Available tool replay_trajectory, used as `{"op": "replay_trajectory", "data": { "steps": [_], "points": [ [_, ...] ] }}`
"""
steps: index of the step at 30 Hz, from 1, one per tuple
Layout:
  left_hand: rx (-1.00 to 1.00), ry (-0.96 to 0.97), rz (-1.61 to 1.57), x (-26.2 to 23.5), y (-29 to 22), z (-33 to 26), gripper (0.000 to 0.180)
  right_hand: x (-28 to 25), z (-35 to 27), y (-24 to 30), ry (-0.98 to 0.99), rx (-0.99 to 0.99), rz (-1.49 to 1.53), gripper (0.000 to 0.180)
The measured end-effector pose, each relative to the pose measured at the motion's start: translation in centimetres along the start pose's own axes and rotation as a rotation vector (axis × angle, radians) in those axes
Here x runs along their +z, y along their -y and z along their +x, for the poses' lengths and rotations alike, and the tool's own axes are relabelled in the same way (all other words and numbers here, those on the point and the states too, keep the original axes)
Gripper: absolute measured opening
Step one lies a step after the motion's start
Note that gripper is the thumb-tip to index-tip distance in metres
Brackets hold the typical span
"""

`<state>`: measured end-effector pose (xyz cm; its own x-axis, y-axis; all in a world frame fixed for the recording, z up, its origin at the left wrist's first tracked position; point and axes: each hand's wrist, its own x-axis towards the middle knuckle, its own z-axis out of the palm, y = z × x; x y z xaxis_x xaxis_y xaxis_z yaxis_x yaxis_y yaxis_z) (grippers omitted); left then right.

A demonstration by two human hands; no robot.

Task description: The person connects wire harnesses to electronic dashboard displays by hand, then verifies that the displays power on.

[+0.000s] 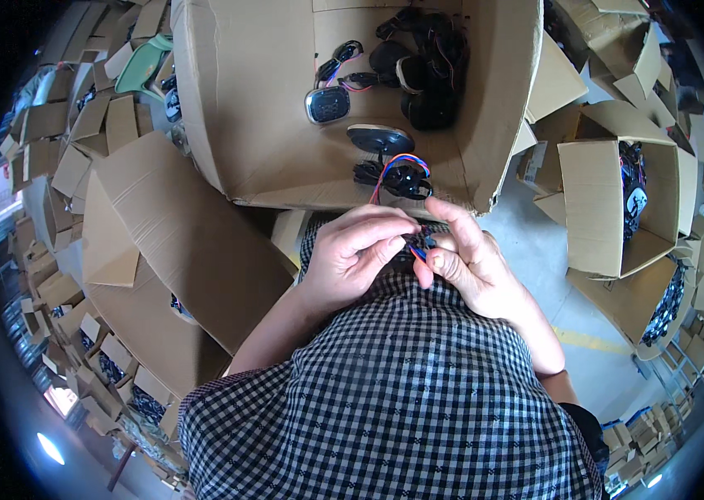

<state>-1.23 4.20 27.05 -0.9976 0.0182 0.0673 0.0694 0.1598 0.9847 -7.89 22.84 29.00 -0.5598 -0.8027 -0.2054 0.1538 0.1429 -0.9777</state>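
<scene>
Just in front of my checked apron (394, 367), both my hands meet over the end of a bundle of coloured wires (419, 250). The fingers of my left hand (356, 250) are pinched together on it. My right hand (475, 271) grips the same wires between thumb and fingers, its index finger raised. A small dark piece at the wire end is mostly covered by fingers. From there red, blue and orange wires loop up to a black coiled cable (402, 179) at the near side of the carton, beside a round black disc-shaped part (379, 139).
A big open carton (260, 108) stands before me, holding a silver-rimmed part (327, 106) with cable and a heap of black parts (435, 75). Brown flaps (194, 242) lie at left; another open carton (577, 200) with black parts stands at right. A green chair (144, 65) is far left.
</scene>
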Motion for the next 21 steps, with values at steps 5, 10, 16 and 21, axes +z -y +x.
{"op": "replay_trajectory", "data": {
  "steps": [5,10,16,21],
  "points": [
    [-0.124,0.075,-0.128,-0.52,-0.44,-0.08,0.014,-0.51,-0.12,-0.36,0.094,0.060,0.172,0.047],
    [-0.087,0.082,-0.078,-0.35,-0.49,0.11,0.014,-0.10,-0.09,-0.87,0.141,0.132,0.368,0.045],
    [-0.040,0.075,-0.010,-0.12,-0.37,0.09,0.013,-0.28,0.23,-0.33,0.166,0.184,0.434,0.043],
    [-0.012,0.100,0.111,-0.19,-0.62,0.29,0.011,-0.55,0.12,-0.72,0.160,0.142,0.260,0.041]
  ]
}}
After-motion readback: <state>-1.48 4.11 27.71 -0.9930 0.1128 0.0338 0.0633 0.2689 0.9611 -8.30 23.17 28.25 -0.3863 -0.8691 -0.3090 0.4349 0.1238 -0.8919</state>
